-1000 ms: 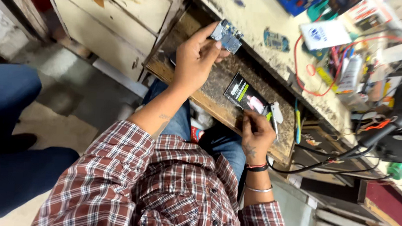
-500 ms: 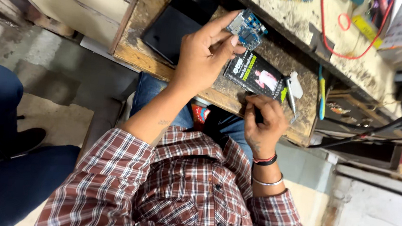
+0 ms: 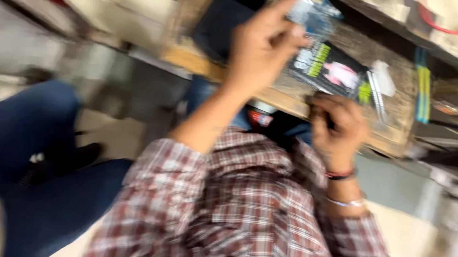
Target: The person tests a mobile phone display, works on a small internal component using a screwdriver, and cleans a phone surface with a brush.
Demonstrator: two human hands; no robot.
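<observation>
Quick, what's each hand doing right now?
Left hand: shut on a small blue circuit board.
Right hand: fingers curled at the wooden shelf edge; hold unclear.

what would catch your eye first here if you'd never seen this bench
The raised left hand at top centre, its fingers pinching a small blue circuit board. Just right of it, a black packet with a pink picture lies on the worn wooden shelf, the right hand at its front edge.

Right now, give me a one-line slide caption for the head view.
Left hand lifts a small blue circuit board above a wooden drawer; right hand rests at its front edge beside a dark packet.
</observation>
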